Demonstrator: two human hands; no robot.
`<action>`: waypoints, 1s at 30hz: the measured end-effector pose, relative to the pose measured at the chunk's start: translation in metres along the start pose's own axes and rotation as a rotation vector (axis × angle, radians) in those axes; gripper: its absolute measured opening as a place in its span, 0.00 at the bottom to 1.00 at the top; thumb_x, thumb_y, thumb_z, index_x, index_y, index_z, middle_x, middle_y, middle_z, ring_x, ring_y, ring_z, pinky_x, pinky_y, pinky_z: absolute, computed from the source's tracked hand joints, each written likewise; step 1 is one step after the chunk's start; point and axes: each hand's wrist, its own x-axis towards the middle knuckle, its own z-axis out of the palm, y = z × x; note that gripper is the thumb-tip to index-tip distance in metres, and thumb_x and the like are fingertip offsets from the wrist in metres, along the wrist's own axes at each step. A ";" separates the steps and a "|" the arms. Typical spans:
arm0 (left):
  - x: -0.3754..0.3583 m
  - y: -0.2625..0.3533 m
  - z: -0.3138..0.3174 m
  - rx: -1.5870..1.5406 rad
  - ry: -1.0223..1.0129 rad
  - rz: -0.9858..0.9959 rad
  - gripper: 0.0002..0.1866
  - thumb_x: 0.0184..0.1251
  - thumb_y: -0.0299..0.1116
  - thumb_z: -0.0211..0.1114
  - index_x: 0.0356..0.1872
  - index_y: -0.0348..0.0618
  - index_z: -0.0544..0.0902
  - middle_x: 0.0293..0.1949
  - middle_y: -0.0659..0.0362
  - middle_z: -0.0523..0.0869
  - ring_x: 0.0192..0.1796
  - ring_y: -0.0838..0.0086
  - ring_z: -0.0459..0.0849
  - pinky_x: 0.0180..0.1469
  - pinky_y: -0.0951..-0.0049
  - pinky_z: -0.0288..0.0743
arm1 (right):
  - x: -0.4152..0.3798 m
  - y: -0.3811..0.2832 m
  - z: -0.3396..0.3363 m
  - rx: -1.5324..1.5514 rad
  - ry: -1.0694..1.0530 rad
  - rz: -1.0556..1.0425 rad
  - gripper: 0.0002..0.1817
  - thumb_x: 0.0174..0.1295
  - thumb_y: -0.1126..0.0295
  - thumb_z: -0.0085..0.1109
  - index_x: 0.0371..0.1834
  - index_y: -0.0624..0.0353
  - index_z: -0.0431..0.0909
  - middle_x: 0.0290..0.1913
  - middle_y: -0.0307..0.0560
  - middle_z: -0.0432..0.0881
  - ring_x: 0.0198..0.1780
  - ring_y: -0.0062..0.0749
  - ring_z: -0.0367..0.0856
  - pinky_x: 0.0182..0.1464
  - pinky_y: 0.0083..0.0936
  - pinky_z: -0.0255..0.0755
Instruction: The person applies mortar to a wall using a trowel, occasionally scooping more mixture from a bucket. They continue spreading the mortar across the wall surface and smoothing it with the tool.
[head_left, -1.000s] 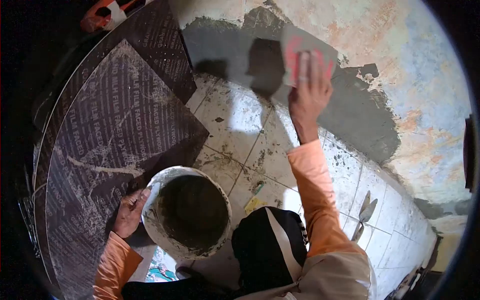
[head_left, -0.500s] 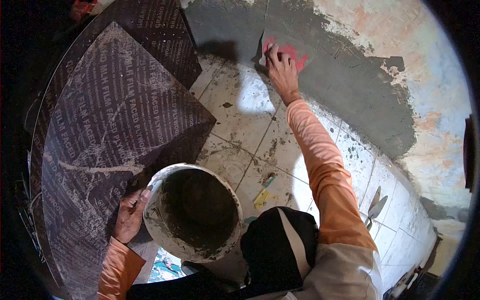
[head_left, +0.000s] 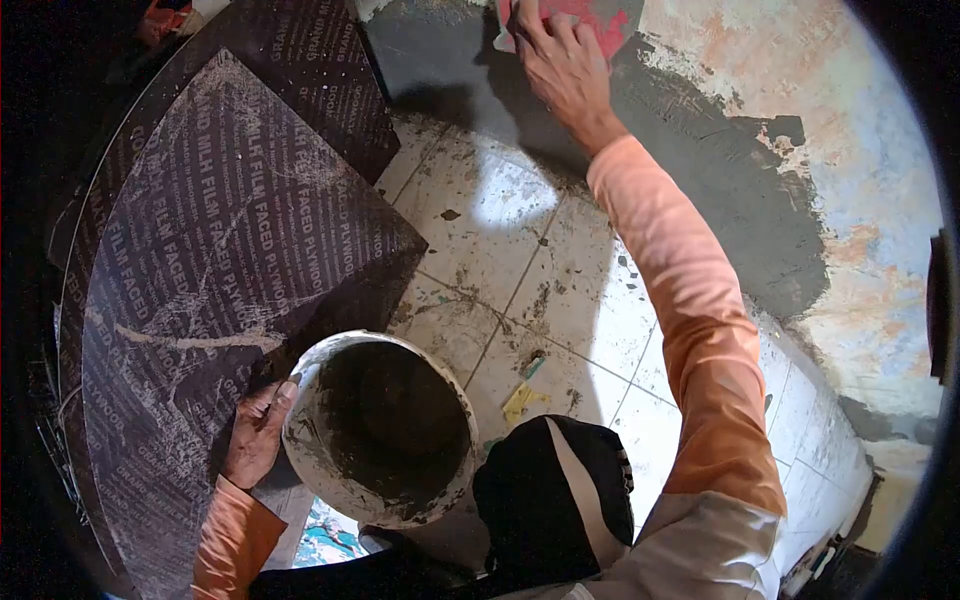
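Note:
My left hand (head_left: 258,432) grips the rim of a pale bucket (head_left: 462,490), thumb over the edge, with the bucket's mouth facing me. Dark grey residue coats its inside. Stretched up to the wall, my right hand (head_left: 568,75) is closed on a flat red spreader (head_left: 600,22) smeared with grey. The spreader lies against the band of wet grey plaster (head_left: 690,150), and the frame's top edge cuts it off. My fingers hide part of the tool.
Large dark film-faced plywood sheets (head_left: 200,230) lean on the left. Speckled white floor tiles (head_left: 480,240) run below the wall, with a yellow scrap (head_left: 524,402) on them. Bare patchy wall (head_left: 870,200) stands at right. Black cloth with a pale stripe (head_left: 550,490) is near the bottom.
My right hand has moved the red spreader upward over the grey plaster, to the top of the view. The bucket and my left hand have barely shifted. My right arm now covers the trowel on the right.

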 end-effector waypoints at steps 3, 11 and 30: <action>0.000 0.010 0.003 -0.033 -0.017 0.003 0.20 0.87 0.42 0.62 0.61 0.34 0.87 0.53 0.58 0.92 0.54 0.77 0.85 0.61 0.70 0.78 | -0.034 -0.015 0.022 -0.078 -0.089 -0.089 0.23 0.64 0.64 0.61 0.61 0.60 0.86 0.72 0.46 0.74 0.59 0.37 0.76 0.52 0.30 0.72; -0.003 0.013 0.005 -0.026 -0.023 0.070 0.22 0.88 0.45 0.61 0.62 0.35 0.87 0.53 0.59 0.92 0.53 0.78 0.84 0.59 0.71 0.78 | -0.176 -0.056 -0.040 0.204 -0.434 -0.169 0.25 0.68 0.64 0.61 0.67 0.62 0.83 0.77 0.45 0.72 0.56 0.41 0.77 0.52 0.36 0.75; 0.000 0.011 0.008 -0.033 -0.004 0.033 0.22 0.88 0.46 0.60 0.62 0.37 0.88 0.52 0.61 0.92 0.52 0.78 0.84 0.59 0.71 0.78 | -0.261 0.000 -0.092 0.255 -0.509 0.021 0.28 0.63 0.65 0.63 0.67 0.60 0.84 0.76 0.50 0.73 0.57 0.45 0.77 0.54 0.38 0.76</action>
